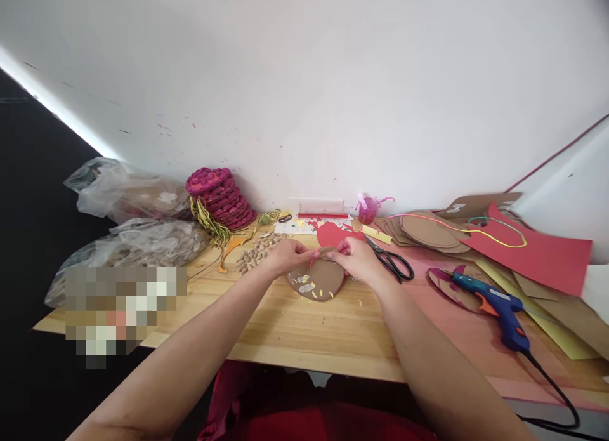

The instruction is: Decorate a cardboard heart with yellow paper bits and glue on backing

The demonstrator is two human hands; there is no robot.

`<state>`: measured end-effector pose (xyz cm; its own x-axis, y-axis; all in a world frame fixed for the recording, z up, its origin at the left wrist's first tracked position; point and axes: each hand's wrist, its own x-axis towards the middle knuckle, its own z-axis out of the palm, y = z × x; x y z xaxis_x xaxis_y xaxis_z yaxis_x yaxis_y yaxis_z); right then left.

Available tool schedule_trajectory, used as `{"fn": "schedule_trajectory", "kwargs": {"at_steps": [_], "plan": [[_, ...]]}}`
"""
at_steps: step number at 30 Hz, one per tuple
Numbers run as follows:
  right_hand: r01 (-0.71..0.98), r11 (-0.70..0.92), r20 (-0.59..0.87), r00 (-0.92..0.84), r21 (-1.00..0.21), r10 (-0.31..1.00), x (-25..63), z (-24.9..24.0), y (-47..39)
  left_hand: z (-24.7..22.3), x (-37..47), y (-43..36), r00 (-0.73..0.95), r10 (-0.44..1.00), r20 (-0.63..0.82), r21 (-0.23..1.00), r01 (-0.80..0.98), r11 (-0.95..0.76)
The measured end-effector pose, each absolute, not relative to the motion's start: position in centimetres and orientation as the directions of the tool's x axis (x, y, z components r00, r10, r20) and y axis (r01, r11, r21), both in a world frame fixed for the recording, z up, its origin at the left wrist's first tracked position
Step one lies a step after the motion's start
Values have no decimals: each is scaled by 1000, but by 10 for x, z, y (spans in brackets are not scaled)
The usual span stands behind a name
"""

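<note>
My left hand (291,257) and my right hand (354,256) meet over the far rim of a round cardboard disc (326,281). Fingertips of both are pinched on a small curved brown piece (326,250); whether it is part of the disc or separate I cannot tell. A thin pinkish-red bit shows by the left fingertips. Small yellow scraps and a pale patch lie on the disc. Behind the hands is a red paper shape (335,233). Peanuts in the shell (257,254) lie left of my left hand, and black-handled scissors (392,263) right of my right hand.
On the right, a blue glue gun (509,320) rests on a painted disc, its cord trailing off the front. Cardboard ovals (428,231) and red paper (537,250) lie behind it. Stacked magenta discs (221,200), plastic bags (137,244) and a pink-stained cup (368,209) line the wall.
</note>
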<state>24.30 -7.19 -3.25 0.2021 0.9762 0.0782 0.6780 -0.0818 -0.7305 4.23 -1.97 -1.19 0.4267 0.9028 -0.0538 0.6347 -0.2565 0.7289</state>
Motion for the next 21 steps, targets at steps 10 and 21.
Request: {"fn": "schedule_trajectory", "kwargs": {"at_steps": [10,21], "plan": [[649,-65,74,185,-758,980,241,-32,-73,-19,41,-17,497,854,-150,808,560,-184],[646,-65,83,196,-761,977,239,-32,-73,-20,30,-10,510,843,-174,853,506,-130]]}}
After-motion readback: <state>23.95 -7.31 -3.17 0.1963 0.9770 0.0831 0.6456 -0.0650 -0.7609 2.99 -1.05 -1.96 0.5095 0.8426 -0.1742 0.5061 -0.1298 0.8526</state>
